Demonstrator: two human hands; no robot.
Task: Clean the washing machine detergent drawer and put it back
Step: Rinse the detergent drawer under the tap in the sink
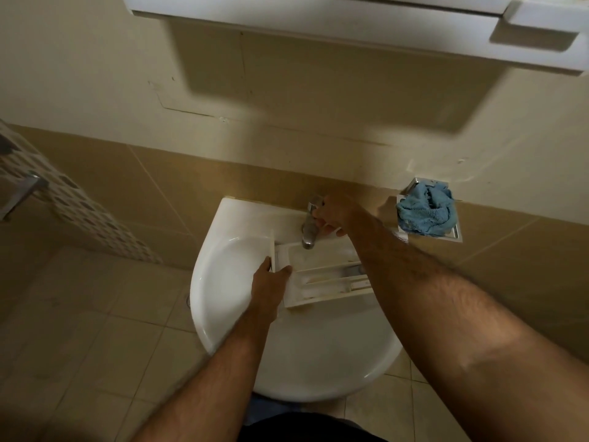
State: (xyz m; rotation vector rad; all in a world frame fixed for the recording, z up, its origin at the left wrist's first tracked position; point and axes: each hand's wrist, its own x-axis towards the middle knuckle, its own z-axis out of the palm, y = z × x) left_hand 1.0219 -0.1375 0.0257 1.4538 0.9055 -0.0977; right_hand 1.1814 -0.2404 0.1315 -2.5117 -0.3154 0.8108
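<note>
The white detergent drawer [322,269] lies flat across the white wash basin [229,314], its compartments facing up, one end under the metal tap [308,232]. My left hand [271,282] grips the drawer's front-panel end at its left side. My right hand [331,212] reaches over the drawer and closes around the tap's handle at the back of the basin. I cannot see any water running.
A blue cloth [425,210] sits in a metal wall holder right of the basin. A white cabinet [350,23] hangs overhead. A patterned towel [79,205] hangs on a rail at the left. Beige tiles cover the floor and lower wall.
</note>
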